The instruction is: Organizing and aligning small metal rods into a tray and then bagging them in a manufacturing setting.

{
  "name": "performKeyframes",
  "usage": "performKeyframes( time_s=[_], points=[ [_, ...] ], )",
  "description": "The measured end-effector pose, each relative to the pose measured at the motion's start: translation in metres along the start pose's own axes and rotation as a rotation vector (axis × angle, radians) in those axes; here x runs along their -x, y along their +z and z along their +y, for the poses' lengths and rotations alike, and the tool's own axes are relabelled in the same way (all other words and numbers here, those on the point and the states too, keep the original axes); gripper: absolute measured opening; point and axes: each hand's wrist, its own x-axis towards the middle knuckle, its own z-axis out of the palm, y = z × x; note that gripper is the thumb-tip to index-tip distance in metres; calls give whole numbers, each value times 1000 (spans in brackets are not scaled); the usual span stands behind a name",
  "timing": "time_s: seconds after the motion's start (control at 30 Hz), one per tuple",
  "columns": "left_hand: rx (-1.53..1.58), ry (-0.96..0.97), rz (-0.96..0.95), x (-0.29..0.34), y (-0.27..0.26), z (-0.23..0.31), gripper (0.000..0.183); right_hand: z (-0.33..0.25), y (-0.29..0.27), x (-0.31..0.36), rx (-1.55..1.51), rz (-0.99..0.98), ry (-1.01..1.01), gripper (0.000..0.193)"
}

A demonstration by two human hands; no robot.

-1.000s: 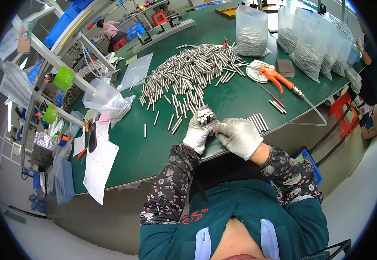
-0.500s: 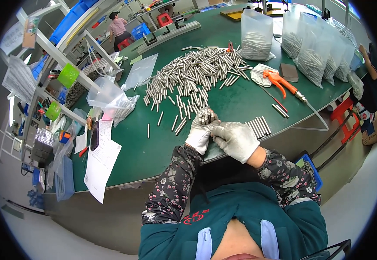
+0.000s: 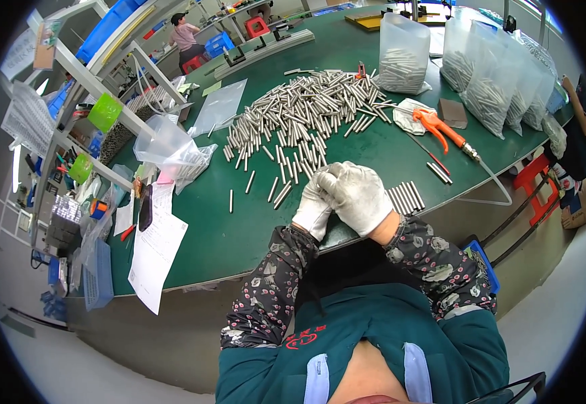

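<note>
Both my hands wear white gloves and meet at the table's front edge. My left hand [image 3: 314, 208] is closed around a bundle of short metal pins, now hidden by the gloves. Over the top of that bundle my right hand [image 3: 359, 196] is closed, its fingers pressed against the left hand. Beyond them spreads a large pile of loose metal pins [image 3: 300, 111], with several stray ones lying nearer. Just right of my right hand lies a neat row of pins [image 3: 406, 198] side by side.
On the right lie an orange air gun [image 3: 441, 128] with its hose, a red-handled thin tool [image 3: 429, 153] and a brown block [image 3: 452, 113]. Plastic bags full of pins [image 3: 403, 64] stand behind. Papers [image 3: 158, 252] and a phone [image 3: 145, 209] lie left. Another person [image 3: 579, 128] is at the far right.
My right hand has moved up and left over the bundle, covering the pin ends that showed in my left hand. The left hand stays about where it was.
</note>
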Motion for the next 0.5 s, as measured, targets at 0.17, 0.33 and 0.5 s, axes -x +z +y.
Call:
performKeyframes(
  time_s=[0.17, 0.33, 0.5],
  points=[
    [-122, -6, -17, 1, 3, 6, 21, 5, -8, -4, -34, 71, 29, 8],
    [-280, -75, 26, 1, 7, 12, 29, 24, -43, -12, -476, 342, 307, 14],
    [-284, -101, 48, 0, 12, 15, 24, 81, -74, 5, -366, 1, 578, 10]
  ],
)
